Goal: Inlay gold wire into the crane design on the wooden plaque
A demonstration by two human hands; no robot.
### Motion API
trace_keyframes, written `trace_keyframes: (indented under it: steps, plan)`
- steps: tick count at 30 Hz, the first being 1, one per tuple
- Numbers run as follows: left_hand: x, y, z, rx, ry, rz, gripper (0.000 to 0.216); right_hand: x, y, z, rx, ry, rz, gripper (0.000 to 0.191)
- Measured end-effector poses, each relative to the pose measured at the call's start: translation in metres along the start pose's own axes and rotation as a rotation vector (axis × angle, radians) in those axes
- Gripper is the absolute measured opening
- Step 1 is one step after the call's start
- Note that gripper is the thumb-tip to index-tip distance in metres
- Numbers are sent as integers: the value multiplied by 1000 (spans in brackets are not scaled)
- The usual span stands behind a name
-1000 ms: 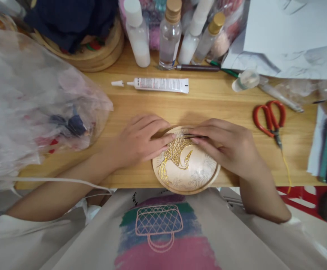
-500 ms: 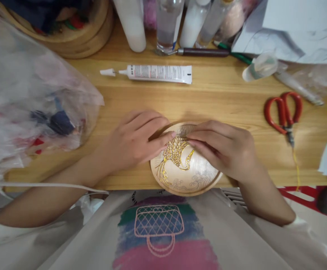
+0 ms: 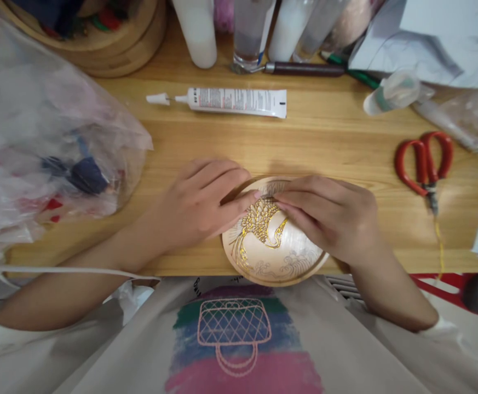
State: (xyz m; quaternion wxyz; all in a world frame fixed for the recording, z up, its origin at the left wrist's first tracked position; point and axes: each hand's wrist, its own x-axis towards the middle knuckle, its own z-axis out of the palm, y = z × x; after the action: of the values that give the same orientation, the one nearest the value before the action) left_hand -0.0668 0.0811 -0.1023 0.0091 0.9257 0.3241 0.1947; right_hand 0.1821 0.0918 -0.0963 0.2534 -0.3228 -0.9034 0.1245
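Note:
A round wooden disc (image 3: 271,268) with a raised rim lies at the table's front edge. It carries a bird design (image 3: 263,224) outlined in shiny gold line, with grey printed waves below. My left hand (image 3: 206,200) holds the disc's left side, thumb on its face near the bird's upper body and fingers curled at the rim. Over the upper right of the disc, my right hand (image 3: 329,210) is closed in a pinch, fingertips by the bird's upper part. What sits in that pinch is too small and hidden to make out; a thin dark line shows between the two hands.
Beyond the disc lies a white tube (image 3: 239,102) with its narrow cap. Red-handled pliers (image 3: 425,164) rest at right, yellow thread (image 3: 439,246) trailing below. A plastic bag (image 3: 111,164) fills the left; bottles (image 3: 200,38), a dark-handled tool (image 3: 304,68) and a wooden basket (image 3: 140,52) line the back.
The view has shifted slightly, so the things on the table appear a little displaced. Both hands keep nearly the same pose on the disc.

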Motion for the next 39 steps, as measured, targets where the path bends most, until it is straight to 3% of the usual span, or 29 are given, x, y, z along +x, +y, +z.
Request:
trace_keyframes:
  steps: [39]
  plan:
    - [0, 4, -2, 115, -18, 46, 17, 1, 3, -5, -6, -75, -31, 8]
